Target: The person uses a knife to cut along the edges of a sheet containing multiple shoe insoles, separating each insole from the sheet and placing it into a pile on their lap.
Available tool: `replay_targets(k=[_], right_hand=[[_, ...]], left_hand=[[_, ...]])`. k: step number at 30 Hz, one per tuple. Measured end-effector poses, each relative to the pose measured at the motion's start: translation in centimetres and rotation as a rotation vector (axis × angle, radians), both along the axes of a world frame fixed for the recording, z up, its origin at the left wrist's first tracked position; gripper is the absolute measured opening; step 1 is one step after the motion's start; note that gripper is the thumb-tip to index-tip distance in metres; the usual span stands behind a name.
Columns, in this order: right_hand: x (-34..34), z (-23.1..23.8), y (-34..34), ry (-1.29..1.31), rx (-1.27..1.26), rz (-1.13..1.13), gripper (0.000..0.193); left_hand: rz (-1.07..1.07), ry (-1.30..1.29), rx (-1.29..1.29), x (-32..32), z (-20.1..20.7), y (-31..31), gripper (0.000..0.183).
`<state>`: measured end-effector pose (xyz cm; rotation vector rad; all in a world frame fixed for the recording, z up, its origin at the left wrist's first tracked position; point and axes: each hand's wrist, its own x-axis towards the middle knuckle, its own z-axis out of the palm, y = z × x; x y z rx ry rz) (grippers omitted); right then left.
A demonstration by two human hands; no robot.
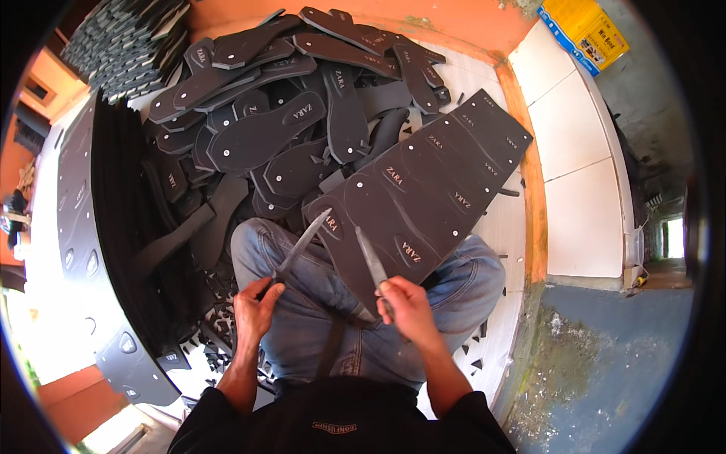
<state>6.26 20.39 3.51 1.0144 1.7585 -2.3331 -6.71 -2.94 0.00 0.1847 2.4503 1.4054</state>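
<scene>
From the head view, our left hand [255, 312] clenches a dark-handled knife [306, 244] and our right hand [407, 306] grasps a second knife [370, 256]; a slip could drive a blade into our legs [478, 278], since the black sheet [425, 203] seems propped loosely across them. Its long axis slants away rightward, the far end pointing toward the floor's [508, 236] right edge.

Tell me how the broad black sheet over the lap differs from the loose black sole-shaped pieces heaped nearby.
The sheet bears several sole outlines; the loose pieces are single sole shapes. The sheet partly covers the blue jeans; the loose pieces overlap one another. Both show pale lettering.
</scene>
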Motion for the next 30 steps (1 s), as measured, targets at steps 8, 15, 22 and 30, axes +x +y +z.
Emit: replay_targets(k=[8, 15, 22, 30], right_hand=[[-1.4, 0.3, -1.8, -0.045, 0.841, 0.173, 0.021], [1.9, 0.1, 2.3, -0.009, 0.020, -0.124, 0.025], [4.2, -0.2, 2.4, 0.049, -0.193, -0.405, 0.027], [7.6, -0.2, 2.4, 0.068, -0.147, -0.445, 0.046]], left_hand=[[-0.070, -0.383, 0.292, 1.8, 3.3, 1.8, 0.027], [0.475, -0.008, -0.004, 1.4, -1.9, -8.0, 0.036], [0.411, 0.131, -0.377, 4.6, -9.5, -13.9, 0.035], [0.177, -0.542, 0.605, 4.4, -1.0, 2.3, 0.037]])
